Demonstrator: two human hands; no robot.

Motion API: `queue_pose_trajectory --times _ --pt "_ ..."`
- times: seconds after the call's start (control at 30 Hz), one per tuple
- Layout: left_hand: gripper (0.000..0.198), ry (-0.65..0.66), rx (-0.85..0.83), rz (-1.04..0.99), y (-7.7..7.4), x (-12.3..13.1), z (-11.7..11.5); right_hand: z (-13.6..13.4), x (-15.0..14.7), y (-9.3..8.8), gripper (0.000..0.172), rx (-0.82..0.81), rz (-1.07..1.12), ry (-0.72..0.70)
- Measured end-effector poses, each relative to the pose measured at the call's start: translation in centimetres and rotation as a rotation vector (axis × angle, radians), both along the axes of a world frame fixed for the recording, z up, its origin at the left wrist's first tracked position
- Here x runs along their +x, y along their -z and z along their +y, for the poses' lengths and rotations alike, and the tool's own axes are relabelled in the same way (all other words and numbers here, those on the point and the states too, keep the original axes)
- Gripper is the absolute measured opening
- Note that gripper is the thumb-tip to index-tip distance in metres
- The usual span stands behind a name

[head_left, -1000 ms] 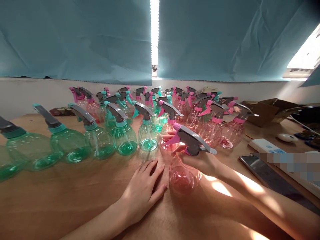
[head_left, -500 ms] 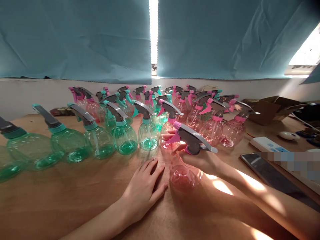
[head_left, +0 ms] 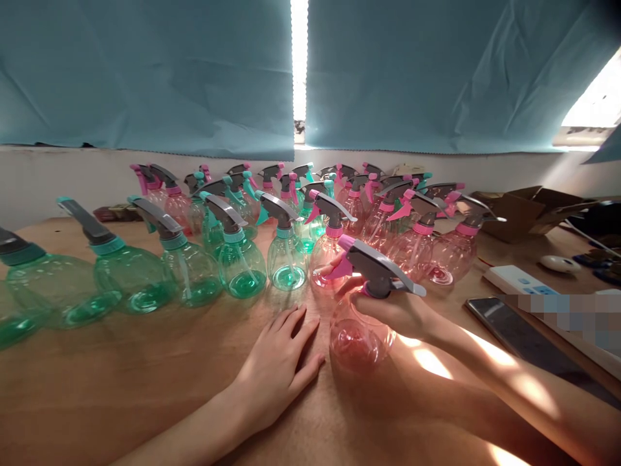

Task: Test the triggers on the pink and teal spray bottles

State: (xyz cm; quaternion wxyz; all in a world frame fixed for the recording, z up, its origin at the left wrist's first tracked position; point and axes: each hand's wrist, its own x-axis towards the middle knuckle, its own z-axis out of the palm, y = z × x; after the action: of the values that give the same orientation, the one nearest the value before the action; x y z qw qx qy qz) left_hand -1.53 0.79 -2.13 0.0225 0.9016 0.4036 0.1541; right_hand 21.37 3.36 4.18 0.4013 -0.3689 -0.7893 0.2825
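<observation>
A pink spray bottle [head_left: 361, 340] with a grey and pink trigger head stands nearest to me, right of centre. My right hand [head_left: 388, 309] is closed around its neck from behind; some fingers are hidden by the bottle and its head. My left hand [head_left: 279, 362] lies flat on the wooden table [head_left: 145, 395], palm down with the fingers a little apart, holding nothing. Just beyond it stands a green spray bottle [head_left: 287, 262]. Another pink spray bottle [head_left: 327, 249] is right behind the held one.
Several green bottles [head_left: 130, 275] form a row to the left, and more pink and green ones crowd behind. At right lie a phone [head_left: 514, 330], a power strip [head_left: 519, 279], a white mouse [head_left: 560, 263] and a cardboard box [head_left: 519, 217]. A blue curtain [head_left: 145, 77] hangs behind.
The held pink spray bottle's head has shifted very slightly right, still in my right hand. My left hand has not moved. The view has tilted a touch.
</observation>
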Motion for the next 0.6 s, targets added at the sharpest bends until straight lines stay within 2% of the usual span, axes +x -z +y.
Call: queue_pose_trajectory --times 0.6 --pt "0.046 -0.005 0.0 0.014 0.05 0.01 0.01 -0.17 -0.17 0.01 0.033 0.024 0.049 -0.021"
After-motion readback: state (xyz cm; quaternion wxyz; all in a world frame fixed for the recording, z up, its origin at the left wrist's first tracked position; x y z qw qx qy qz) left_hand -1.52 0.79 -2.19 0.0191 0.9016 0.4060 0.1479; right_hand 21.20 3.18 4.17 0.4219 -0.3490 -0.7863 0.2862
